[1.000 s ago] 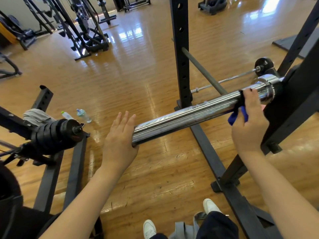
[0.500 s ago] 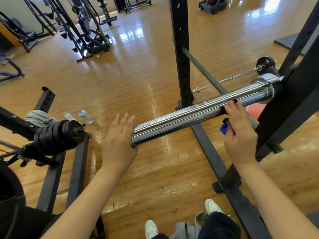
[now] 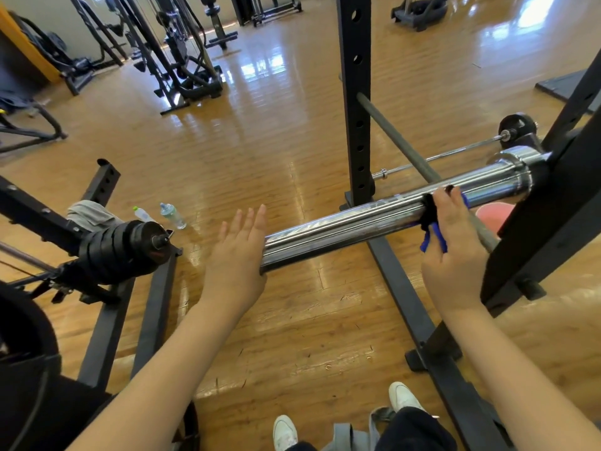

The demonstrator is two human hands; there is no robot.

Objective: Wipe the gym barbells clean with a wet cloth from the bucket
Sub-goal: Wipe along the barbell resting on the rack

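A chrome barbell sleeve (image 3: 374, 219), ribbed along its length and bright with reflections of the floor, lay across a black squat rack (image 3: 549, 219), its thick collar against the rack's right upright and its free end pointing toward the left of the frame. The right hand (image 3: 450, 252) curled over the sleeve near the collar, fingers wrapped round a cloth (image 3: 431, 219) that showed black against the metal and blue where a tail hung below the bar. The left hand (image 3: 235, 258) was held flat, fingers straight and together, its palm against the sleeve's free end and gripping nothing. A pink bucket (image 3: 491, 214) showed partly behind the right hand, beside the rack's upright. A thinner grey bar (image 3: 400, 143) crossed behind the sleeve. On the left, a second barbell loaded with black plates (image 3: 120, 252) rested on another rack, a grey towel (image 3: 89, 213) draped just behind it. Two plastic bottles (image 3: 172, 216) stood on the glossy wooden floor (image 3: 260, 141) nearby. White shoes (image 3: 284, 431) appeared at the bottom edge.
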